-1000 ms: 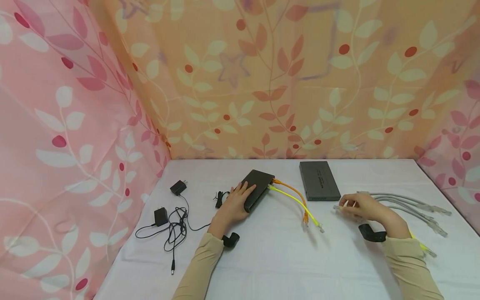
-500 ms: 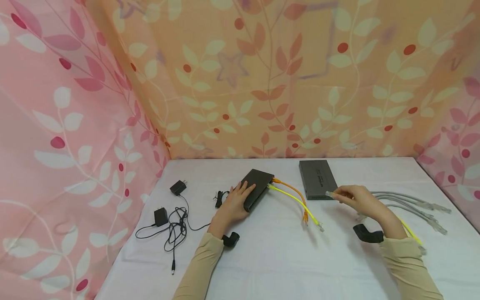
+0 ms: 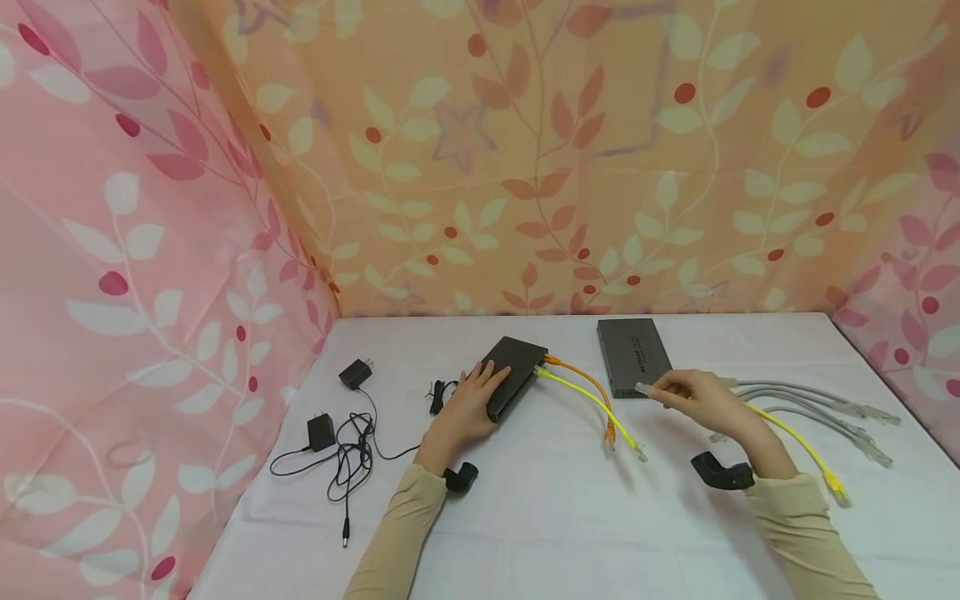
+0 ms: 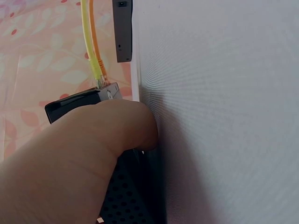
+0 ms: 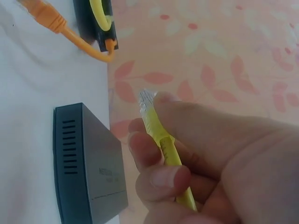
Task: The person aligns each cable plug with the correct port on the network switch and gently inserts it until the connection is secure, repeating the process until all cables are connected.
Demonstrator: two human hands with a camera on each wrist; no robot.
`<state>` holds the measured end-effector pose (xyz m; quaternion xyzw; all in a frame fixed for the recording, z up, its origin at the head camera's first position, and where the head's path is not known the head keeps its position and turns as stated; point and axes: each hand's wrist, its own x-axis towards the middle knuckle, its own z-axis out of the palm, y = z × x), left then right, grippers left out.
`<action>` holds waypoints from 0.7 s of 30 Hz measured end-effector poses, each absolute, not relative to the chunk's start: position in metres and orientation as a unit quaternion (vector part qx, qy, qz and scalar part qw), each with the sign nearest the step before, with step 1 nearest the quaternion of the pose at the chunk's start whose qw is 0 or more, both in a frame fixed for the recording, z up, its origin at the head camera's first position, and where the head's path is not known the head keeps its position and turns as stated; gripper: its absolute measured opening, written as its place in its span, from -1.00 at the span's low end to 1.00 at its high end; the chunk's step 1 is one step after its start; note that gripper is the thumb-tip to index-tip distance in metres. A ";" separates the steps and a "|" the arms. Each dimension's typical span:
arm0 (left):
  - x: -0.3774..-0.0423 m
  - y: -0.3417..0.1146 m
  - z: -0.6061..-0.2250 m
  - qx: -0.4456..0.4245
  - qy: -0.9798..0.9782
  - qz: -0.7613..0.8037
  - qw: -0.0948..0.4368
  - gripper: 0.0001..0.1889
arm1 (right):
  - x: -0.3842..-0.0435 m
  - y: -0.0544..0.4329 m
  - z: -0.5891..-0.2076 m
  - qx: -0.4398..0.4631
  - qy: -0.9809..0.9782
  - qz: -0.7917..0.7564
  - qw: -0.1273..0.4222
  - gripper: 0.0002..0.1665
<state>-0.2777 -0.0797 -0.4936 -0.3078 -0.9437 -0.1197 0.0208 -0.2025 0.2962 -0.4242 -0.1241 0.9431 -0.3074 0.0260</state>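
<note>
My left hand (image 3: 467,408) lies over a black network switch (image 3: 522,357), fingers spread on its top; in the left wrist view the thumb bends down along the side of the black box (image 4: 119,200). An orange cable (image 3: 588,379) and a yellow cable (image 3: 585,398) are plugged into its right side, their other ends loose. My right hand (image 3: 697,402) pinches a second yellow network cable (image 3: 795,442) just behind its clear plug (image 5: 146,99), raised above the table. The cable's far end trails to the right of the wrist.
A grey network switch (image 3: 633,358) lies flat behind the right hand. Several grey cables (image 3: 817,404) lie at the right. Two black power adapters, one in front (image 3: 321,432) and one behind (image 3: 356,374), lie at the left with tangled cords.
The right hand has lifted the yellow cable's plug and carried it left, past the grey switch's front corner. The cable's tail has slid along. The left hand has stayed in place.
</note>
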 end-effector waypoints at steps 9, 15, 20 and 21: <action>-0.277 -0.081 -0.494 -0.313 -0.941 -0.121 0.030 -0.03 | -0.203 0.285 -0.423 -0.109 0.941 -0.319 0.037 -0.67; -0.278 -0.079 -0.494 -0.307 -0.943 -0.125 0.022 -0.04 | -0.204 0.277 -0.426 -0.091 0.936 -0.339 0.032 -0.53; -0.278 -0.079 -0.494 -0.306 -0.943 -0.129 0.019 -0.04 | -0.205 0.272 -0.426 -0.095 0.928 -0.359 0.027 -0.47; -0.278 -0.079 -0.494 -0.306 -0.943 -0.129 0.020 -0.04 | -0.205 0.272 -0.425 -0.099 0.928 -0.359 0.026 -0.48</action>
